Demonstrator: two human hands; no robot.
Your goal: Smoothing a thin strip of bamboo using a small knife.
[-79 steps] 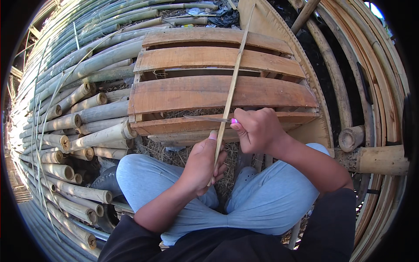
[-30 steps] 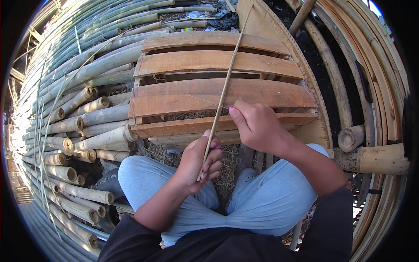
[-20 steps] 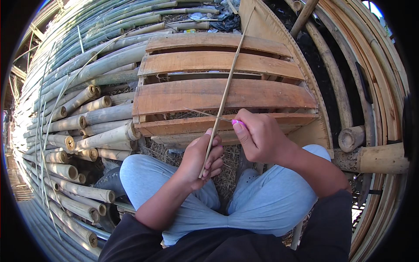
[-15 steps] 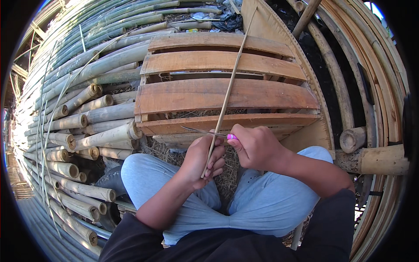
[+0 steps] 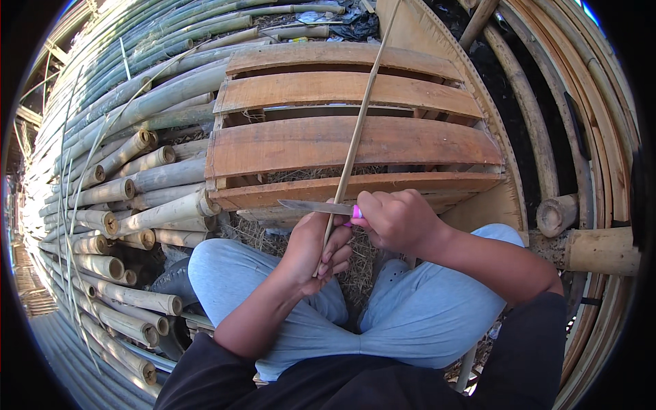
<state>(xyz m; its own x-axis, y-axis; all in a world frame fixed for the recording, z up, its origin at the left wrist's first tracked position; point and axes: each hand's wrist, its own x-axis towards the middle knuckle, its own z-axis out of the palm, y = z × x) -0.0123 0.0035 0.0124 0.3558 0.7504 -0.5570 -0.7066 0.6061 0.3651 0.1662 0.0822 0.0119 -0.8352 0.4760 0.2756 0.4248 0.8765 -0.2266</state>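
A long, thin bamboo strip (image 5: pixel 357 131) slants from my lap up across the slatted wooden crate. Near its lower end my left hand (image 5: pixel 316 249) is closed around it, fingers wrapped and the thumb side up. My right hand (image 5: pixel 400 220) grips a knife by its pink handle. The knife's blade (image 5: pixel 314 206) points left and lies across the strip just above my left hand, its flat side showing. Most of the handle is hidden inside my right fist. Both hands are close together above my knees.
The slatted wooden crate (image 5: pixel 348 142) stands right in front of my knees. Stacked bamboo poles (image 5: pixel 171 208) fill the left side, with thin strips lying over them. A curved wooden sheet (image 5: pixel 471 68) and more poles (image 5: pixel 523 109) are on the right. Straw covers ground between my legs.
The knife blade has turned to show more of its flat side. My right hand has shifted slightly right and downward; the strip's far end has moved a little left.
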